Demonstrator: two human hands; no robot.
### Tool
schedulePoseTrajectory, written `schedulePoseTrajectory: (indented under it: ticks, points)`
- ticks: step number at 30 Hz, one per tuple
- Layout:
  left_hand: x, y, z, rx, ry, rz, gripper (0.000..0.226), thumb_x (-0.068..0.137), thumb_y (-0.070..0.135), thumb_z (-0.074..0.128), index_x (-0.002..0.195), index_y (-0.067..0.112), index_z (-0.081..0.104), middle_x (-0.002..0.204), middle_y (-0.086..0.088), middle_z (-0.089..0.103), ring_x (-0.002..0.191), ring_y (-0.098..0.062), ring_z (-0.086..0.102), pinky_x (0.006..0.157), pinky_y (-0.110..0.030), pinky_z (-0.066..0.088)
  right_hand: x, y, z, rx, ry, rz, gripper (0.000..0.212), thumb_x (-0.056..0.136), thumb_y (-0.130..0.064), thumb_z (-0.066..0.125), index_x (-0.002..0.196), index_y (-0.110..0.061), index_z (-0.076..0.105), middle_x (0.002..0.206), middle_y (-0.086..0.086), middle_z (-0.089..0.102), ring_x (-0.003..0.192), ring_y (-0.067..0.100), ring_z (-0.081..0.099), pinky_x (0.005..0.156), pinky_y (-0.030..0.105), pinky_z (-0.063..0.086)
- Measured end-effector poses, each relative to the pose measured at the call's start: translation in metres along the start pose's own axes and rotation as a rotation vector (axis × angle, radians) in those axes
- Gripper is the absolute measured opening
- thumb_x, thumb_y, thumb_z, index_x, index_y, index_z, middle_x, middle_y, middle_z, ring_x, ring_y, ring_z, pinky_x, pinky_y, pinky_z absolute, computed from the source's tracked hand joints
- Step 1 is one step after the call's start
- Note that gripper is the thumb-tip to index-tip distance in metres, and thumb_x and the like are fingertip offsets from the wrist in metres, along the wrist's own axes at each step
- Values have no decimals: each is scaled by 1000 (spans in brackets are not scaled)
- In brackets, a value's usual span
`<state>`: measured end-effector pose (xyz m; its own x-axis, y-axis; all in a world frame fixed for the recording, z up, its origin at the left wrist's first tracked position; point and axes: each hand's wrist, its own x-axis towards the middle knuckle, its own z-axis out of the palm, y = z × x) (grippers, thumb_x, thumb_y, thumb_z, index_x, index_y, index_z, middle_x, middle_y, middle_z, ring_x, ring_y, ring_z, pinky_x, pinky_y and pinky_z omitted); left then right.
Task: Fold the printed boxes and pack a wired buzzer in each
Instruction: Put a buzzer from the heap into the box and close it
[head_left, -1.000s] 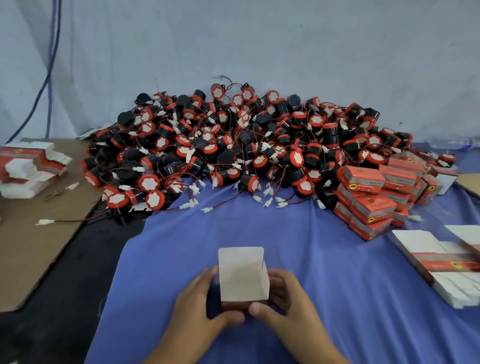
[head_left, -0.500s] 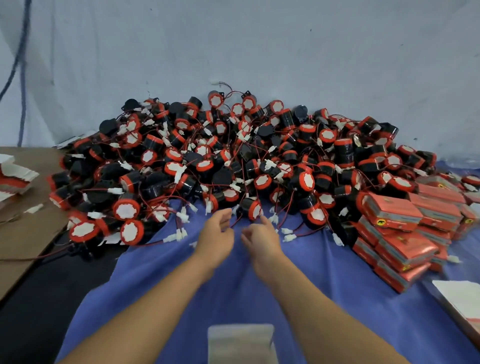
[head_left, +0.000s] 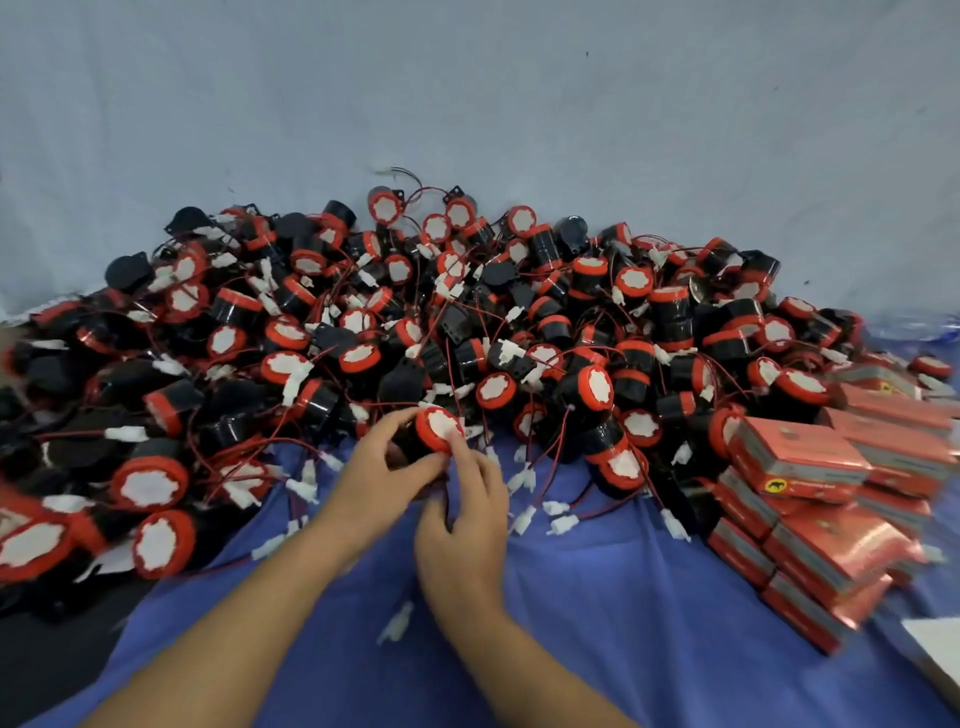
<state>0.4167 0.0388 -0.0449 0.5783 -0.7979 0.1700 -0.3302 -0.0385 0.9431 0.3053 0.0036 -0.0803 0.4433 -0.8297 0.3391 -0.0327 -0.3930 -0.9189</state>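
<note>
Blue cloth (head_left: 623, 649) spreads under both forearms and out to either side of the hands. Just beyond the fingertips sits the great heap of buzzers (head_left: 467, 322), black bodies, red rims, white faces, red wires and white plugs tangled all through it, banked up against the grey backdrop (head_left: 519, 93). Off to the right of the right hand, well clear of it, there's the stack of folded orange-red printed boxes (head_left: 810, 499), lying flat and overlapping. Now the hands, meeting at the near edge of the heap: the left hand (head_left: 374, 473) has its fingers and thumb curled round the black body of one wired buzzer (head_left: 436, 428), white face tipped up and to the right. The right hand (head_left: 467, 519) sits right against it, fingers bent, index fingertip on that buzzer's red rim, thumb tucked lower down; whether it actually pinches anything, I can't tell. Nearer than the right wrist, a loose white plug (head_left: 396, 621) lies on the cloth.
</note>
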Motion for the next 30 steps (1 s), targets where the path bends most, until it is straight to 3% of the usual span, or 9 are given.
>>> schedulePoseTrajectory:
  ticks: [2,5,7,10,15,18,21,26,30]
  points:
    - [-15,17,-15,6,44,28,44,84,16,83,118,34,62,113,18,68,102,11,62,77,-6,51,-6,-13,-15,25,-95,-45,74,97,0,50,144,-55,39,137,-31,47,129,-2,48,102,13,42]
    - [-44,48,-35,-50,117,18,48,74,29,90,111,34,60,111,21,68,101,5,65,76,-12,55,-19,-46,-44,74,-193,-20,65,102,-11,56,140,-62,41,126,-31,59,97,9,66,79,24,55]
    - [-66,72,-45,-188,209,-25,52,70,30,91,111,32,58,112,14,69,105,-6,68,82,-26,57,-29,-69,-71,92,-251,21,45,102,-17,60,130,-52,57,101,-15,71,77,19,69,69,30,57]
    - [-109,108,-59,-262,325,-17,60,69,26,92,116,42,57,118,11,66,112,-16,65,94,-42,55,-51,-100,-123,109,-277,44,19,97,-17,69,103,-34,76,78,-4,72,65,13,65,64,23,53]
    - [-195,143,-55,-81,230,42,65,49,49,91,108,44,63,108,29,66,99,6,64,79,-21,50,-101,-139,-172,692,-80,209,16,74,-20,78,89,-16,82,72,0,67,64,8,61,60,17,52]
    - [-239,141,-39,66,247,73,69,45,62,87,106,47,58,111,31,62,105,10,56,83,-20,46,-124,-159,-176,888,-27,284,14,79,-21,76,91,-18,82,79,-2,68,69,8,66,64,19,56]
    - [-273,131,-19,204,260,77,67,48,68,88,103,57,49,111,29,55,106,15,48,80,-16,41,-144,-172,-174,756,-11,217,9,92,-19,71,90,-20,80,82,-2,68,76,11,68,72,20,57]
    - [-297,107,9,379,276,141,63,57,57,87,101,50,42,102,28,52,99,0,46,79,-22,42,-167,-176,-159,254,-19,-19,10,100,-15,65,94,-19,72,83,-3,73,77,15,71,71,24,58]
    - [-298,87,19,704,280,298,48,65,48,87,101,37,58,97,26,53,101,-12,44,81,-27,38,-174,-162,-153,5,-73,-26,26,98,-10,63,84,-31,56,76,-4,67,77,21,68,62,22,51]
